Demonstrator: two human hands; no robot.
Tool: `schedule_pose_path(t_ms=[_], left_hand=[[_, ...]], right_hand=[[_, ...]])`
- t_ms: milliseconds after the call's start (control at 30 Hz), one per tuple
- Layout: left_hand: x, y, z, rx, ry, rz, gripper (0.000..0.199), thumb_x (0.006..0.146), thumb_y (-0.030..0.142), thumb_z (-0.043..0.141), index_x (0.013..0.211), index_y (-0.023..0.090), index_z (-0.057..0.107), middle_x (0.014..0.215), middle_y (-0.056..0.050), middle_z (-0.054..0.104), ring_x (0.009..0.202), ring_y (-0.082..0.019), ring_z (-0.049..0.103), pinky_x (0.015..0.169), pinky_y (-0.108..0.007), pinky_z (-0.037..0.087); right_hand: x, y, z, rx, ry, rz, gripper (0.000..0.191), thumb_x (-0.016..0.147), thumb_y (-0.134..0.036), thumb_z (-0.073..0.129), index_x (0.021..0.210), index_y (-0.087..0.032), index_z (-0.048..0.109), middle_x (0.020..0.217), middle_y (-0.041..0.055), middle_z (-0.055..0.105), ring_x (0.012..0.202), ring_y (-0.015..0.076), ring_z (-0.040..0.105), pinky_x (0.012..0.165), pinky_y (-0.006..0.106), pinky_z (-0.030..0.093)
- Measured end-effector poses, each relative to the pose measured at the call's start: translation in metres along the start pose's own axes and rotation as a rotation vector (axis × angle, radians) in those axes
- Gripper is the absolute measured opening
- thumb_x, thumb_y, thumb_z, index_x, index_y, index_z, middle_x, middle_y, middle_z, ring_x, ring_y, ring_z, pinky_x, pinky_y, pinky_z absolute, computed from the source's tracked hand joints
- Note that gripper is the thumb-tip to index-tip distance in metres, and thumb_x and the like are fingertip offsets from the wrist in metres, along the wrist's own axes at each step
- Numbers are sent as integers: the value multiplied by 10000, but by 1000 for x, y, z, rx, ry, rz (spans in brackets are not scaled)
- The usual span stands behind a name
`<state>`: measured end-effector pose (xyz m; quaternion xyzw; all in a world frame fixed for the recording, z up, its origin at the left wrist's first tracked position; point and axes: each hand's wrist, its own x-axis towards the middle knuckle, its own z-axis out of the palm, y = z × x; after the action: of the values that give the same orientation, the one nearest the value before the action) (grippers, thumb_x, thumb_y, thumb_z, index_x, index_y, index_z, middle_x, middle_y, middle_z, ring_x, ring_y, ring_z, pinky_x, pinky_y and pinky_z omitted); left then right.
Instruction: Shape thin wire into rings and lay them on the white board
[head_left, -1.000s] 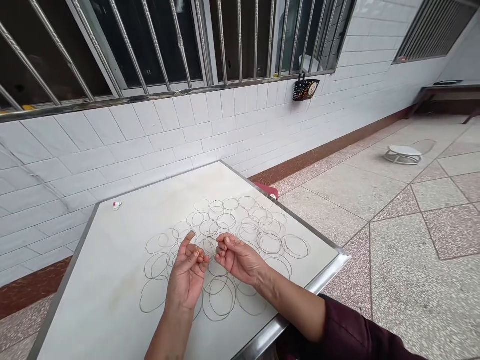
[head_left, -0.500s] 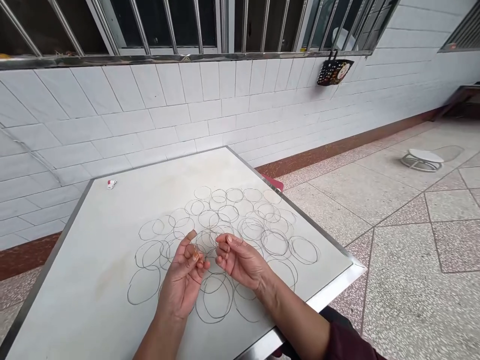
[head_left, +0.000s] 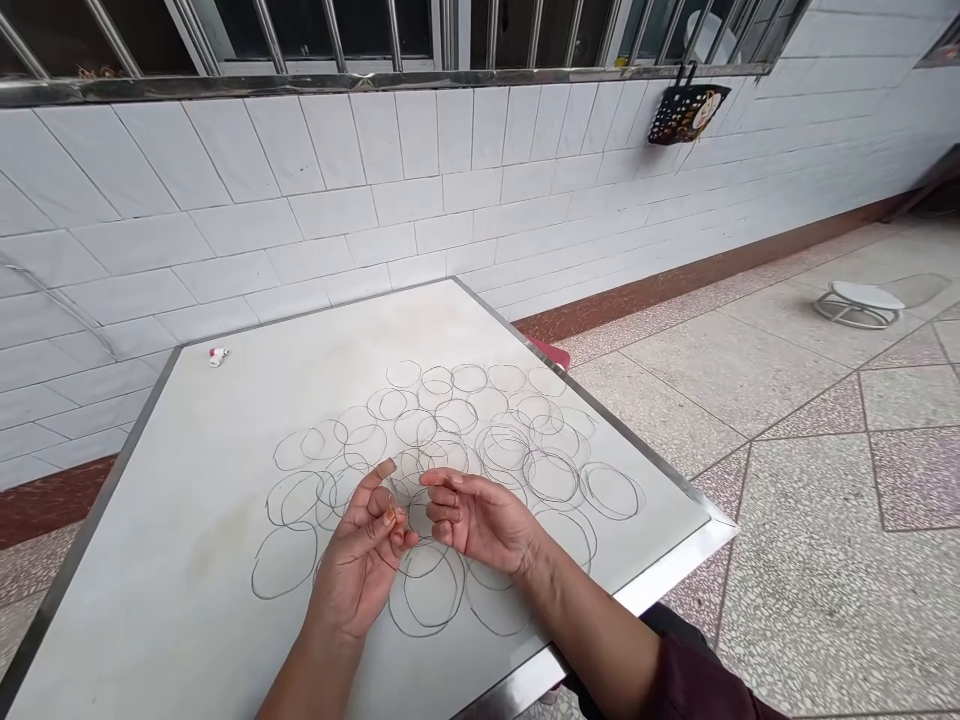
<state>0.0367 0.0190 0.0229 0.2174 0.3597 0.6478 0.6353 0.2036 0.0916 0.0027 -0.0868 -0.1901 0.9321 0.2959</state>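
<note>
Many thin wire rings [head_left: 450, 440] lie overlapping in a loose cluster on a white table top [head_left: 165, 560] with a steel edge. My left hand [head_left: 360, 555] rises palm-up over the cluster's lower left, its fingers curled toward the thumb. A tiny orange-gold speck shows at those fingertips, too small to identify. My right hand [head_left: 476, 520] sits just to its right above the rings, fingers loosely curled toward my left hand. Whether either hand holds a wire cannot be seen.
A small white and red object [head_left: 218, 356] lies near the table's far left edge. A red item [head_left: 547, 352] shows behind the far corner. A white tiled wall, barred window and hanging black basket [head_left: 688, 113] stand beyond; a round white stand [head_left: 857, 304] sits on the floor.
The view has tilted, so the table sits higher in the picture. My hands stay close together, and the right hand's fingers have uncurled slightly. The rings have not visibly moved.
</note>
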Motion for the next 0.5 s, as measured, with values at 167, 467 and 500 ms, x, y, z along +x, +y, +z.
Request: schedule_pose_path(t_ms=[167, 467, 500], left_hand=[[-1, -1, 2, 20, -7, -30, 574, 735, 59, 777, 1270, 193, 617, 712, 48, 602, 586, -78, 559, 618, -221, 563], [0, -4, 4, 21, 45, -18, 546, 731, 64, 771, 1240, 197, 625, 735, 44, 596, 609, -86, 569, 645, -236, 563], [0, -4, 3, 23, 42, -21, 540, 735, 67, 768, 1240, 197, 626, 737, 43, 593, 613, -88, 570, 644, -236, 561]], right_hand=[[1, 0, -3, 9, 26, -15, 276, 776, -235, 792, 1018, -126, 715, 653, -62, 417, 617, 71, 401, 597, 185, 394], [-2, -3, -3, -32, 63, 0, 267, 834, -318, 776, 982, -103, 724, 715, -31, 472, 641, 73, 453, 620, 194, 438], [-2, -4, -3, -37, 59, 8, 286, 843, -326, 769, 1012, -99, 723, 714, -31, 472, 640, 74, 451, 619, 195, 437]])
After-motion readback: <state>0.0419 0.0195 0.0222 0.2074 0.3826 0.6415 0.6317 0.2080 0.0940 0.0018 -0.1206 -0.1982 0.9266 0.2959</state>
